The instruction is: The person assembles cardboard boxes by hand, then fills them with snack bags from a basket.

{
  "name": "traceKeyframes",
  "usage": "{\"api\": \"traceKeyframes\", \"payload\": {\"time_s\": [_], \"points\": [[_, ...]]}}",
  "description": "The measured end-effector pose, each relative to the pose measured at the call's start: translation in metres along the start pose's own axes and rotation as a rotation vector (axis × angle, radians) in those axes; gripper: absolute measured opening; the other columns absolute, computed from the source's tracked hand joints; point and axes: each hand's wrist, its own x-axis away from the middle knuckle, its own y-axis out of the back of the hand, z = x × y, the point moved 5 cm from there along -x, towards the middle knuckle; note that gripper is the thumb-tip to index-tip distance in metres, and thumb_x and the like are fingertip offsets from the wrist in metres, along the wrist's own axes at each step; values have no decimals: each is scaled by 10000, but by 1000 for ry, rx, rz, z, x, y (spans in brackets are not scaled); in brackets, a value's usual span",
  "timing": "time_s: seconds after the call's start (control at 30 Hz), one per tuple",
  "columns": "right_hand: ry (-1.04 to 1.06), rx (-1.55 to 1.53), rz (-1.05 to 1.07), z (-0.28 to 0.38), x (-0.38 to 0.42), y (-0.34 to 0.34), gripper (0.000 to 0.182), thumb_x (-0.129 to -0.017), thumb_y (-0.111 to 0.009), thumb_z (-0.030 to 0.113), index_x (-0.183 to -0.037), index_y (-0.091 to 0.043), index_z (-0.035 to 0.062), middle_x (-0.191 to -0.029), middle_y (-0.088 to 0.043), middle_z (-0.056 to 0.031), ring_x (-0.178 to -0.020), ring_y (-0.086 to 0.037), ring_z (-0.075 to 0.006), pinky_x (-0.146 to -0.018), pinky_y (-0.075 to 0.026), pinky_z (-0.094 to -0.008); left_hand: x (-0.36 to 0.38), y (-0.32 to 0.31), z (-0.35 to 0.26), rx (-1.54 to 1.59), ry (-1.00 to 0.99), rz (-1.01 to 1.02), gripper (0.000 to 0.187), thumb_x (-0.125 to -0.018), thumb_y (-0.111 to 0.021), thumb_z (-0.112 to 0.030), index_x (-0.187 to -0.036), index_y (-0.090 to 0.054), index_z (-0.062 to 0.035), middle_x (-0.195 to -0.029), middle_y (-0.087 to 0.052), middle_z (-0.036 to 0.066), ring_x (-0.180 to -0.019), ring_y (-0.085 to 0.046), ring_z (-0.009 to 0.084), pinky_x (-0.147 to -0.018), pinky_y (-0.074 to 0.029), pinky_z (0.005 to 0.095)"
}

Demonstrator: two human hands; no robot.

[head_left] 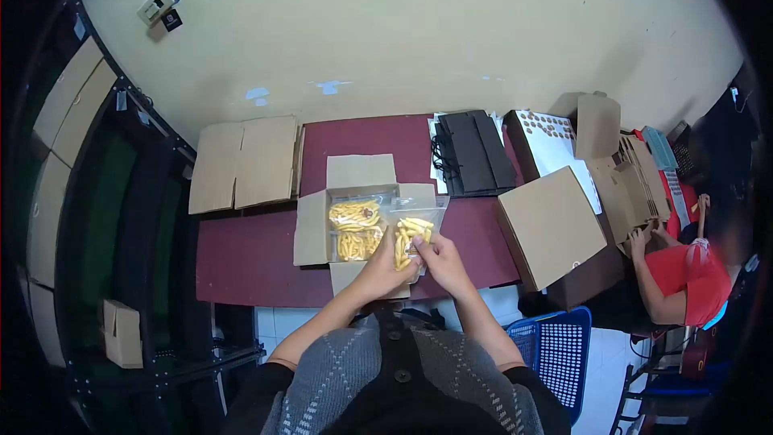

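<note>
Both of my hands hold a clear zip bag (415, 229) of yellow, finger-shaped pieces over the right side of an open cardboard box. My left hand (390, 260) grips the bag's left edge. On its right edge, the thumb and fingers of my right hand (440, 258) are closed. The open box (361, 169) stands on the dark red table with its flaps folded out. Inside it lie a bag of yellow strands (354, 215) and, nearer me, another yellow-filled bag (356, 245). The held bag hides the box's right part.
Flattened cardboard boxes (245, 163) lie at the table's left end. Black folded bags (475, 153) rest on white sheets at the back right. A large closed carton (551, 227) stands right of my hands. A blue plastic basket (568, 354) is below, and a person in red (680, 278) handles cardboard beside me.
</note>
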Motion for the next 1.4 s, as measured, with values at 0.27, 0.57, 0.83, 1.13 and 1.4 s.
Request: {"api": "traceKeyframes", "payload": {"time_s": [0.27, 0.57, 0.83, 1.13, 1.4], "points": [[171, -45, -51, 3, 0, 17, 358, -879, -619, 270, -1060, -586, -38, -888, -648, -51, -797, -576, -79, -688, -479, -242, -13, -18, -3, -26, -25, 19, 739, -842, -610, -221, -1348, -145, 49, -1257, -422, 243, -1175, -459, 313, -955, -388, 370], [172, 25, 15, 4, 6, 40, 311, -923, -552, 235, -1073, -573, -36, -929, -641, -51, -824, -566, -74, -713, -470, -243, -18, -36, -11, 209, -38, 103, 656, -918, -514, -197, -1365, -85, 18, -1266, -382, 178, -1204, -379, 234, -999, -330, 329], [177, 13, 49, -3, 11, 40, 351, -939, -519, 272, -1120, -540, -28, -924, -632, -38, -808, -554, -57, -708, -458, -231, -18, -36, -3, 432, 61, 144, 572, -978, -378, -290, -1369, -120, 39, -1329, -316, 193, -1274, -292, 232, -1041, -262, 311], [188, 130, 83, 2, 1, 35, 302, -896, -593, 190, -1109, -545, -20, -931, -624, -35, -848, -568, -92, -760, -460, -242, -14, -23, -13, 241, 49, 57, 620, -984, -299, -408, -1368, -141, 52, -1333, -340, 205, -1246, -353, 259, -1016, -303, 322], [410, -137, -204, 32, -1, 50, 250, -866, -619, 142, -1054, -583, -19, -903, -605, -55, -885, -562, -128, -804, -435, -253, -14, -10, -17, 227, 59, 29, 420, -958, -454, -287, -1273, -377, -20, -1114, -536, 126, -1049, -518, 183, -898, -413, 316]]}}
